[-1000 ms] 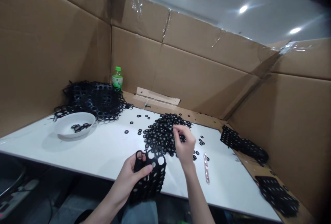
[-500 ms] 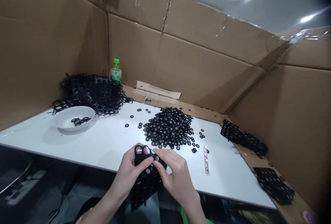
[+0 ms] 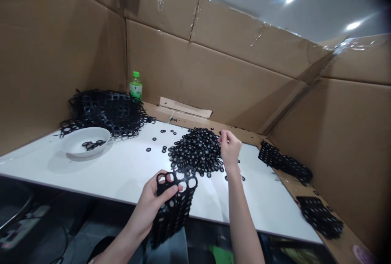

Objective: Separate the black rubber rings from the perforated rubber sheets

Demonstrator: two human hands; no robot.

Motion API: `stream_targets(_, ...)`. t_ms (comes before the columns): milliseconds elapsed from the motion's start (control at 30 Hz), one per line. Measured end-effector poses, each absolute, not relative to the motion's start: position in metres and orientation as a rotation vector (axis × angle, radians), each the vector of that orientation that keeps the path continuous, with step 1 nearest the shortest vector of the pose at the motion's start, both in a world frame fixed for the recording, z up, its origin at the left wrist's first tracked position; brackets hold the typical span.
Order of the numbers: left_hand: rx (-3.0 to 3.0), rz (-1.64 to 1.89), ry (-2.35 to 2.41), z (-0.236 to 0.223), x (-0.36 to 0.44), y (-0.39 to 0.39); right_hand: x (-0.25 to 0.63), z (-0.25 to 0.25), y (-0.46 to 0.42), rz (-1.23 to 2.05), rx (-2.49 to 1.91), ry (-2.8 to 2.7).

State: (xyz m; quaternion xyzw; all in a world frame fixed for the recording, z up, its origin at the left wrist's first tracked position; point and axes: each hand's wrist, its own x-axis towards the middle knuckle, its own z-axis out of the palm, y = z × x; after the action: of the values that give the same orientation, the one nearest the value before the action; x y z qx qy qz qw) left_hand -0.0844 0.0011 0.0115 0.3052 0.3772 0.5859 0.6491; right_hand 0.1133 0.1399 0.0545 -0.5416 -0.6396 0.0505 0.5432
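My left hand [image 3: 157, 193] grips a black perforated sheet [image 3: 172, 219] by its upper part, thumb in front. Large open rings run along the sheet's top edge, while lower holes show pale round pieces; its body hangs past the table's front edge. My right hand [image 3: 230, 146] is raised at the right side of a heap of small black rings with pale centres [image 3: 197, 152]. Its fingers are curled together in a pinch. Whatever they hold, if anything, is too small to make out.
A white bowl [image 3: 87, 142] holding a few black rings stands left on the white table [image 3: 128, 166]. Behind it lies a tangled pile of black mesh [image 3: 106, 111] beside a green-capped bottle [image 3: 136, 87]. Filled black sheets [image 3: 285, 162] lie along the right edge. Cardboard walls [image 3: 238, 68] surround the table.
My right hand came from the heap to the sheet's top edge, pinched there, then moved back out to the heap's right side. My left hand has kept its grip on the sheet.
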Motion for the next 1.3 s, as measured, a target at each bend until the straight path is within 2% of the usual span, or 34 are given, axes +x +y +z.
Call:
stream_targets(167,0.697,1.369,0.827,0.02,-0.091,0.009,0.122,0.048,0.189,0.209,-1.326,-1.574)
stream_targets(333,0.627,1.407,0.836,0.028,-0.091,0.018,0.111,0.049,0.142,0.295,-1.297,-1.527)
stream_targets(367,0.615,1.397,0.828,0.03,-0.091,0.02,0.105,0.048,0.126,0.374,-1.26,-1.555)
stream_targets(500,0.645,1.332,0.785,0.032,-0.091,0.027,0.076,0.041,0.069,1.192,-0.983,-1.69)
stream_targets(733,0.619,1.377,0.759,0.017,-0.091,0.033,0.06,0.03,0.03,1.439,-0.715,-1.436)
stream_targets(900,0.548,1.418,0.776,0.012,-0.089,0.038,0.053,0.027,0.027,1.335,-0.84,-1.338)
stream_targets(1100,0.628,1.098,0.699,-0.012,-0.085,0.022,0.054,0.028,0.041,1.384,-0.714,-0.973)
stream_targets(1300,0.913,1.247,1.045,-0.011,-0.082,0.008,0.073,0.014,0.057,1.129,-0.99,-1.1)
